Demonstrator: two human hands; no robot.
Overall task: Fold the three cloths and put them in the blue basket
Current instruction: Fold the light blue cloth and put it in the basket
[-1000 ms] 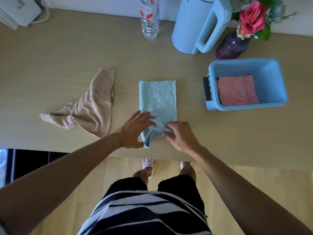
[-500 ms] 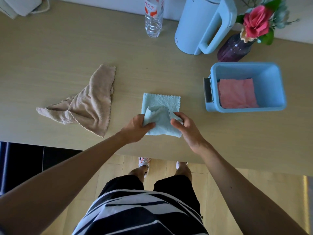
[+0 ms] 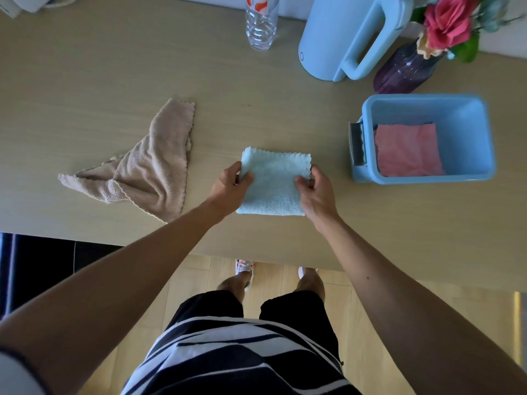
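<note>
From the head view, I see the light blue cloth (image 3: 273, 185) has gone from a long strip to a neat square; my left hand (image 3: 229, 189) and right hand (image 3: 316, 191) pinch its sides, left of the blue basket (image 3: 368, 132) holding the pink cloth (image 3: 407, 149). The beige cloth (image 3: 151, 163) lies unfolded farther left; the path looks clear.

A folded cloth (image 3: 274, 185) lies in the middle of the counter (image 3: 85, 67), between the left hand (image 3: 229, 189) and the right hand (image 3: 318, 192). A crumpled cloth (image 3: 148, 169) lies to its left, and the basket (image 3: 467, 166) stands to its right with another cloth (image 3: 407, 149) in it. Behind them stand a bottle (image 3: 261, 24), a jug (image 3: 339, 35) and a vase (image 3: 402, 72).
</note>
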